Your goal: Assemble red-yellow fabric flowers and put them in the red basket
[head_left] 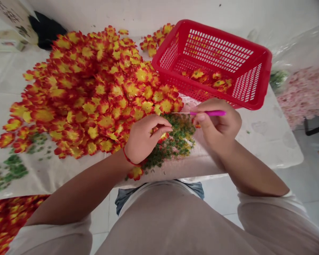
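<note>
My left hand (145, 136) is closed in a pinch on a red-and-yellow fabric flower (162, 136), just above a small heap of green plastic pieces (175, 141). My right hand (218, 124) grips a pink-handled needle tool (208, 113) whose thin metal tip points left toward the left hand. A big pile of red-and-yellow fabric flowers (90, 92) covers the table to the left. A red plastic basket (215, 60) stands behind my right hand with a few flowers inside.
White table (268, 138) with its front edge close to my lap. Loose green pieces (13, 166) lie at the left. Pink flowers in a clear bag (303, 92) sit at the right. A cardboard box (10, 17) stands at the far left.
</note>
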Motion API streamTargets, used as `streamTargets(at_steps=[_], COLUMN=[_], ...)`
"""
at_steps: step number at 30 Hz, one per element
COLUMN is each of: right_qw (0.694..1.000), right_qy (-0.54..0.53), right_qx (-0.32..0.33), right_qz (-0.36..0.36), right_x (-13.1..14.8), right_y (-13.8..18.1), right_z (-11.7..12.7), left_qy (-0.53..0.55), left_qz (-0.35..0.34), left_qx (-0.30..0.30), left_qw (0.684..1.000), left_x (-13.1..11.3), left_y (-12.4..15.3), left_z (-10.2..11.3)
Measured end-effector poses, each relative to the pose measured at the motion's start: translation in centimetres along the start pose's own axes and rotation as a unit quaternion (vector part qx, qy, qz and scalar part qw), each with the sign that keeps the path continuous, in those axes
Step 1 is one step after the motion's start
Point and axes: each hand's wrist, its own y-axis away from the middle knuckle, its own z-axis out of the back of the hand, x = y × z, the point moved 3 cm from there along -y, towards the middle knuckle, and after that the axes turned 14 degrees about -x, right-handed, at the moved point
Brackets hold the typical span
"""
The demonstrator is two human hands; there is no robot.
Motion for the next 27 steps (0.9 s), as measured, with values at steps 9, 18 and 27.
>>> streamTargets(at_steps=[9, 18, 27], right_qw=[0.995, 0.994, 0.993], right_qy=[-0.079, -0.099, -0.1], right_qx=[0.053, 0.047, 0.067], right_qz=[0.013, -0.008, -0.014], right_x=[1.6, 1.5, 1.5], right_y=[0.2, 0.6, 0.5], right_z=[-0.8, -0.5, -0.6], left_qy=[0.219, 0.312, 0.342], left_qz=[0.172, 0.207, 0.211], left_qx=[-0.038, -0.045, -0.035], left_qw=[0.96, 0.926, 0.915], left_x=[0.7, 1.3, 1.2], left_y=[-0.3, -0.7, -0.8], left_z=[0.2, 0.4, 0.3])
